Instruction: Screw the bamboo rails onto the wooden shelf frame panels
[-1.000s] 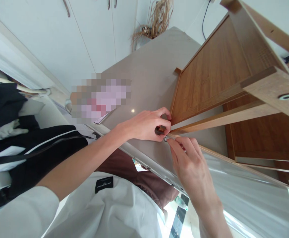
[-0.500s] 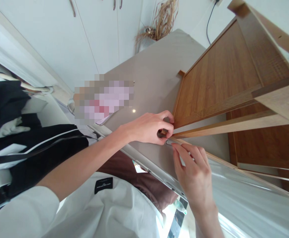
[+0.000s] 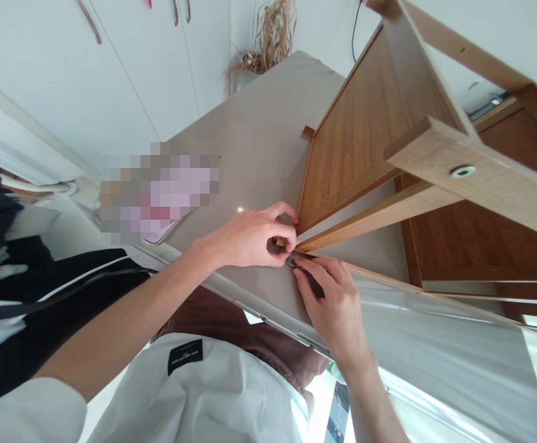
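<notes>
A wooden shelf unit (image 3: 355, 132) lies tipped on the grey tabletop, its slats and panels slanting to the upper right. At its near-left corner, my left hand (image 3: 254, 237) is closed, with thumb and curled fingers around the end of a wooden leg. My right hand (image 3: 335, 295) meets it there from the near side. Its thumb and index finger pinch a small grey metal piece (image 3: 292, 261) against the leg's end. The fingers cover most of that piece, so its full shape is hidden.
The grey table (image 3: 259, 135) has a metal front edge close to my body. A blurred-out flat item (image 3: 176, 191) lies at the left. Dried plants (image 3: 272, 37) stand behind, near white cabinets (image 3: 130, 55). A round metal fitting (image 3: 462, 171) sits in the shelf's raised beam.
My view has shifted, so the scene sits further left. My right hand has moved in closer to the leg's end and my left fingers; the left hand keeps its hold.
</notes>
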The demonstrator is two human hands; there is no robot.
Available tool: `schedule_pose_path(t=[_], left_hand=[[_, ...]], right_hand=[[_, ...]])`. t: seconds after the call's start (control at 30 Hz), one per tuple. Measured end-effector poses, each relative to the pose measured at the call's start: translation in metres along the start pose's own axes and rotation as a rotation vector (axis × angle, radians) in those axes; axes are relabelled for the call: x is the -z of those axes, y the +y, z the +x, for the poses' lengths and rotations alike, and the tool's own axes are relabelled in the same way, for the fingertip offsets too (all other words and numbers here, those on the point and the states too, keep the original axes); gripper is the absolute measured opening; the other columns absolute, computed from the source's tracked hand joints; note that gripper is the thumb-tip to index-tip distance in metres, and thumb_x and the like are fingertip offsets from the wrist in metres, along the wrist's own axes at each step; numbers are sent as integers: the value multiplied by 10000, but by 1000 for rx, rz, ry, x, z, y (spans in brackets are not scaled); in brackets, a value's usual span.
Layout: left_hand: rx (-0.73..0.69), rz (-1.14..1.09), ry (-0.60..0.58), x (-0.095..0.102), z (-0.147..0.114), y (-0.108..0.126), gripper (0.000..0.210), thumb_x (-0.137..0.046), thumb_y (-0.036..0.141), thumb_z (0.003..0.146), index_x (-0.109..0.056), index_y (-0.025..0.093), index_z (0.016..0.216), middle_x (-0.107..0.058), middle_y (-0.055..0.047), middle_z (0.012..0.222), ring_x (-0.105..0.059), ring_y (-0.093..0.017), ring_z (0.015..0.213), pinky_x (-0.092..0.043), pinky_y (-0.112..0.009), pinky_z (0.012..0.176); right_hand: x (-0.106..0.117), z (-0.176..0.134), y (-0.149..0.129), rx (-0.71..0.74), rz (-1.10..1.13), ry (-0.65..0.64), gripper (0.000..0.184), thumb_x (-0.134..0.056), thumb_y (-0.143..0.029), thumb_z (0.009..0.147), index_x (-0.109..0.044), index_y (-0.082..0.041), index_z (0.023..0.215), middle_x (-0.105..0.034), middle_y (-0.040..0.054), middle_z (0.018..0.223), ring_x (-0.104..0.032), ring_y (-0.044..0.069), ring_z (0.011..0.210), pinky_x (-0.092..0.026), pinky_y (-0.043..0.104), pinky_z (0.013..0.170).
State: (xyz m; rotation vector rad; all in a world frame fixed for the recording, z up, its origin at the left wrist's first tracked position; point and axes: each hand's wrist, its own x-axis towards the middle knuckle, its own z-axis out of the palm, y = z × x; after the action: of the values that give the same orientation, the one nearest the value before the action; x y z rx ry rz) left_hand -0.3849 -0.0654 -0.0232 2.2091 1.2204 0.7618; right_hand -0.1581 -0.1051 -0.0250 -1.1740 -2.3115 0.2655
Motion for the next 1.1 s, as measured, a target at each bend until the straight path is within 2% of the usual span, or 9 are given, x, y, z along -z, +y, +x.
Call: schedule_pose_path(t=[0.17,0.37,0.6,0.73,0.93,1.1], left_hand=[[7,14,-1,-1,1,-1,47,-663,240,805,-708,247,819,-572,13,1278,-654,-85,807,-491,-252,821],[7,12,-5,-1,1,-1,52,-668,230,802,-708,255,825,-569,22,1275,-655,-85,823,-487,-244,825],[12,-3,-7,-1,0,-1,52,-672,234,801,-713,256,825,-569,17,1265,-658,-92,838,-489,-250,855],[14,-17,-20,0,0,-1,42,-672,245,806,-709,247,827,-564,9,1280,-652,-86,811,-492,-255,833],[0,-17,-24,2,0,-1,45,-666,221,799,-703,233,822,-562,11,1281,-622,-61,729,-482,-250,756],[-25,-11,-5,-1,0,-3,43,-678,214,795,-701,243,816,-555,18,1273,-622,-66,739,-479,-263,760]], right_hand=[[-3,2,-2,-12,70,13,167,-569,-133,980,-714,-194,1035,-669,61,967,-597,177,924,-521,335,868],[-5,-2,-1,5,82,23,172,-582,-114,969,-722,-182,1041,-637,74,955,-570,184,932,-516,344,857],[-2,-2,-3,62,-54,27,228,-592,-55,937,-728,-150,1093,-610,98,989,-536,191,917,-515,348,830],[1,-3,-6,91,-154,-11,263,-583,-46,934,-710,-156,1137,-604,105,1020,-523,209,939,-520,371,840],[9,0,-17,211,-342,-75,325,-512,23,913,-680,-112,1156,-590,140,1048,-498,247,951,-535,396,803],[11,6,-26,233,-412,-109,391,-458,64,889,-665,-102,1176,-581,146,1053,-494,255,955,-540,394,788]])
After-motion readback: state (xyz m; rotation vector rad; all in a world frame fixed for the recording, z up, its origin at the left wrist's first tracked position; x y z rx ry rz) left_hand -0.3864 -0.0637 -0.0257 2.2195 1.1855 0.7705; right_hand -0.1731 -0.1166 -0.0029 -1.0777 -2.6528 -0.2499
